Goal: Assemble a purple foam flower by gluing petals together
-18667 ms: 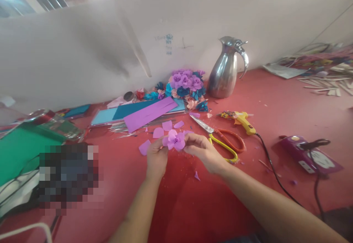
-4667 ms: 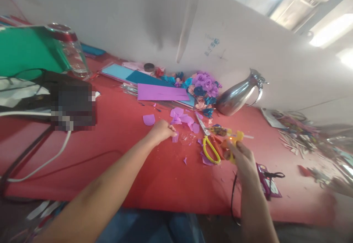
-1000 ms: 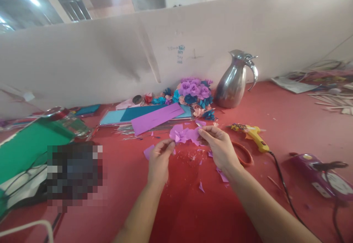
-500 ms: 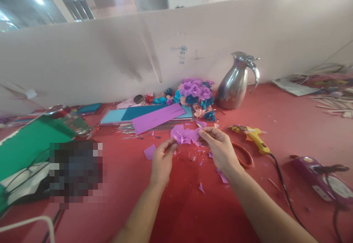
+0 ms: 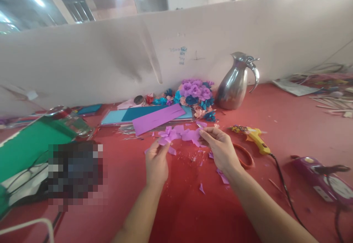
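Note:
My left hand [image 5: 157, 160] is closed in a pinch under a purple paper flower [image 5: 168, 134] with curled petals. My right hand [image 5: 217, 143] pinches the right edge of a flat purple paper petal piece [image 5: 191, 135], a little above the red table. Between the two hands the purple pieces lie close; whether they touch is unclear. Small purple scraps [image 5: 202, 188] lie on the table below. Behind the hands, a purple paper strip [image 5: 158, 119] rests over blue sheets [image 5: 116, 116] and a bundle of thin wires [image 5: 127, 130].
A bunch of paper flowers [image 5: 194, 92] sits by the wall, beside a steel jug [image 5: 234, 84]. On the right are a yellow glue gun [image 5: 255, 138] with a black cord, orange-red handled scissors [image 5: 246, 158] and a purple power strip [image 5: 321, 178]. Green sheet material [image 5: 38, 136] lies left.
My left hand has moved left and slightly up with the purple flower, away from the piece in my right hand. My right hand has barely moved.

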Motion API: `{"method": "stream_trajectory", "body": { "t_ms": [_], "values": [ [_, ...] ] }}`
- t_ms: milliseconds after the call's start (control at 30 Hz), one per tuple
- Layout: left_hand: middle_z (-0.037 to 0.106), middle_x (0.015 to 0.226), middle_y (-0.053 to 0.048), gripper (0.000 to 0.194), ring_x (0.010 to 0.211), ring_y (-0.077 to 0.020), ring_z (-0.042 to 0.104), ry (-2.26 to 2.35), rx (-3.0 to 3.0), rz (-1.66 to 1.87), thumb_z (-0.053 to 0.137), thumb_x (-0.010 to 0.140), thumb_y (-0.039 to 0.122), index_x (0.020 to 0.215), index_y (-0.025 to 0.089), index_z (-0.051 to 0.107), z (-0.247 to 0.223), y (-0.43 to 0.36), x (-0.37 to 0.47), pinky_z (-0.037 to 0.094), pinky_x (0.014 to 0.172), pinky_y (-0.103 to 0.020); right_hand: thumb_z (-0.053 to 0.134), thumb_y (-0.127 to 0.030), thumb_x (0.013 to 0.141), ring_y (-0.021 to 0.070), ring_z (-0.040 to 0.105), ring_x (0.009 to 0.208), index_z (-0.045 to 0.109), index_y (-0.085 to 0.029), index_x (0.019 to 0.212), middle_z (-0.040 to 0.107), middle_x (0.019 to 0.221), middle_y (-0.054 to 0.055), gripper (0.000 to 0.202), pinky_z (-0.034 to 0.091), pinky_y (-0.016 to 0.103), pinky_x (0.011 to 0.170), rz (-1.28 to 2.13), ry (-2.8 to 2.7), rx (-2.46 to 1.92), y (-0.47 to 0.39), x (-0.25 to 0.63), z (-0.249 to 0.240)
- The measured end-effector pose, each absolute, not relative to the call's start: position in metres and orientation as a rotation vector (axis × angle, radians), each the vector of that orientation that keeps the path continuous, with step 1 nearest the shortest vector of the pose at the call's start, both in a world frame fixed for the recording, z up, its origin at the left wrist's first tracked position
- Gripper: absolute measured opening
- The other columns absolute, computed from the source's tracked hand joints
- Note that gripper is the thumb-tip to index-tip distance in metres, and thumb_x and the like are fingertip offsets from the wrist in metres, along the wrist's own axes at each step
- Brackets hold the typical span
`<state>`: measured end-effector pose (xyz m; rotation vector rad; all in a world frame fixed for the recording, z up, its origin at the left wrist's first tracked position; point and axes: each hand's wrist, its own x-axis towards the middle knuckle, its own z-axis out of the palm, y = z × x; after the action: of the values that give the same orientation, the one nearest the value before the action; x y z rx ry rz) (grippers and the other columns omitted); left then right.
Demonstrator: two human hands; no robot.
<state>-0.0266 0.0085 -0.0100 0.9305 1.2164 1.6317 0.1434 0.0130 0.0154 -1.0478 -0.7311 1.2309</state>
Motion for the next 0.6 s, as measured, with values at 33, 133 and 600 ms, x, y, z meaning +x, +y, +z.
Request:
{"method": "stream_trajectory", "body": {
  "t_ms": [33, 133, 600],
  "values": [
    [0.071, 0.087, -0.003, 0.019, 0.079, -0.0152, 0.061, 1.227, 0.938, 1.613, 0.073, 0.068, 0.028, 0.086, 0.02, 0.072, -0.0105, 0.008, -0.0262, 0.046, 0.074, -0.026, 0.08, -0.036, 0.06, 0.0101, 0.06, 0.057, 0.069, -0.017, 0.073, 0.069, 0.065, 0.0, 0.025, 0.05, 0.024, 0.061, 1.234, -0.725, -1.044, 0.0129, 0.1428, 0.0158],
    [0.071, 0.093, -0.001, 0.021, 0.082, -0.0136, 0.06, 1.258, 0.975, 1.564, 0.071, 0.07, 0.025, 0.09, 0.021, 0.072, -0.0112, 0.0057, -0.0248, 0.045, 0.075, -0.023, 0.08, -0.035, 0.059, 0.011, 0.062, 0.062, 0.071, -0.018, 0.076, 0.071, 0.07, 0.001, 0.026, 0.052, 0.026, 0.066, 1.247, -0.706, -1.035, 0.0121, 0.1412, 0.0173],
    [0.07, 0.075, 0.0, 0.02, 0.069, -0.0116, 0.056, 1.266, 0.989, 1.466, 0.075, 0.067, 0.026, 0.086, 0.019, 0.074, -0.0074, 0.0023, -0.021, 0.045, 0.07, -0.024, 0.08, -0.04, 0.058, 0.0114, 0.059, 0.058, 0.068, -0.017, 0.07, 0.068, 0.065, 0.001, 0.029, 0.05, 0.026, 0.062, 1.265, -0.733, -1.062, 0.0106, 0.14, 0.0185]
  ]
}}
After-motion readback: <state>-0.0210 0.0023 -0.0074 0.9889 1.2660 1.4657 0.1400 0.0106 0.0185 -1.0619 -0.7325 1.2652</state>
